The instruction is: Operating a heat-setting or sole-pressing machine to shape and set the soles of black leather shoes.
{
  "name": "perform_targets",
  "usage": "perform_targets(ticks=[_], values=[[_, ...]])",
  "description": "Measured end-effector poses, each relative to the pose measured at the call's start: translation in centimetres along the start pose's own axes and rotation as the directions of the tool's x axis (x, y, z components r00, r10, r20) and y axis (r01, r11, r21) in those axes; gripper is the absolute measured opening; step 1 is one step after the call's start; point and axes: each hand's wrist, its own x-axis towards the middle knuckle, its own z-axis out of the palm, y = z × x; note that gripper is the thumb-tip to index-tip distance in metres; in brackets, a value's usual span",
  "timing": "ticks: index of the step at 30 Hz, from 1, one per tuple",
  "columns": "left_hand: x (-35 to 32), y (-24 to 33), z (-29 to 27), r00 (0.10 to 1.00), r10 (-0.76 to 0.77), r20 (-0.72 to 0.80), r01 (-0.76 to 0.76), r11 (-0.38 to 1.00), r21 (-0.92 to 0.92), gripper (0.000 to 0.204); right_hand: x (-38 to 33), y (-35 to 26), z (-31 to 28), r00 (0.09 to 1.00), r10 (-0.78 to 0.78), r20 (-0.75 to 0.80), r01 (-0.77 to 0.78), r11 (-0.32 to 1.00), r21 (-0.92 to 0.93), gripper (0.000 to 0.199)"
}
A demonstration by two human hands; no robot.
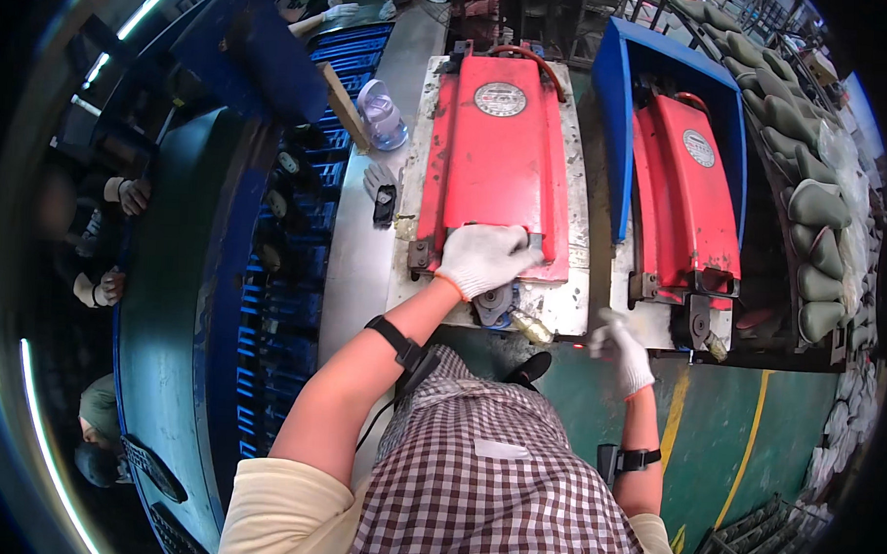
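Off-white and scuffed, the base plate [576, 223] carries a long red lid [491, 166] almost to its near edge; a smaller red lid [689, 188] lies on the second plate [654, 328]. Both look lowered, so that much seems done; what is left does not show. The left hand [483, 261] covers the long lid's near edge, its grasp hidden: I cannot tell. The right hand [626, 358], blurred, hangs by the second plate's near-left corner, grip equally unclear.

Clear bottle [384, 119] near grey glove [377, 180], metal desk [347, 293] | dark sole-shaped pieces [154, 468], left belt [162, 365] | rounded grey-green forms [819, 206], right | yellow-striped green floor [712, 423]
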Motion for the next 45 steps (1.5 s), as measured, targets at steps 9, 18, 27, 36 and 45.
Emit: perform_targets(ticks=[9,18,27,36,45], values=[[-0.3,2.8,3.8,0.881,-0.064,-0.469,-0.341,0.602,-0.722,0.016,-0.5,-5.2,-12.3,0.393,-0.754,-0.526,-0.223,0.477,-0.850,0.034],[7.0,17.3,9.2,0.796,0.568,-0.209,-0.604,0.773,-0.196,0.038,2.2,-0.9,-22.8,0.551,-0.418,-0.722,-0.458,0.572,-0.681,0.064],[12.3,19.0,14.7,0.705,0.689,-0.167,-0.685,0.723,0.094,0.060,-3.7,1.8,-12.4,0.671,-0.435,-0.600,-0.277,0.604,-0.747,0.054],[12.2,22.1,12.2,0.622,0.640,-0.451,-0.653,0.742,0.153,0.071,-3.5,-1.1,-10.9,0.637,-0.674,-0.375,-0.180,0.343,-0.922,0.041],[13.3,26.8,2.0,0.707,0.503,-0.496,-0.535,0.840,0.089,0.079,15.9,-2.3,-18.9,0.654,-0.715,-0.248,0.087,0.397,-0.914,0.053]])
